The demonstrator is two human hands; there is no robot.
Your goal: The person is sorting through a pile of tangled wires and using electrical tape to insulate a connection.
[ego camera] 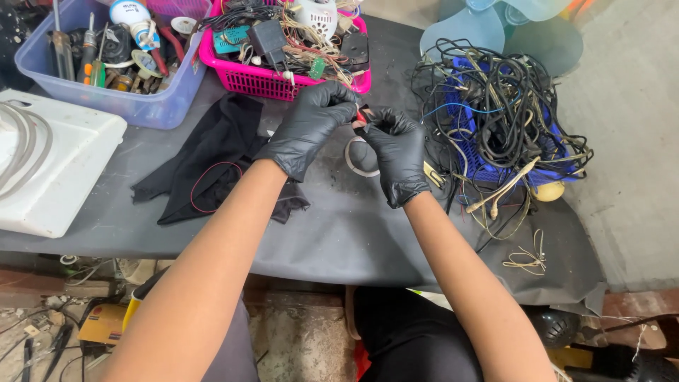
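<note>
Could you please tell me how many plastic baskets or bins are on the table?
3: a clear bluish plastic bin at top left, a pink plastic basket beside it, and a blue plastic basket under tangled cables at right.

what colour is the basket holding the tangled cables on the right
Blue basket, mostly buried under black cables; head view.

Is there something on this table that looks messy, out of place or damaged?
Yes. The tangled black cables overflow the blue plastic basket and spill onto the grey table cover. A crumpled black cloth lies loose beside the left hand.
</note>
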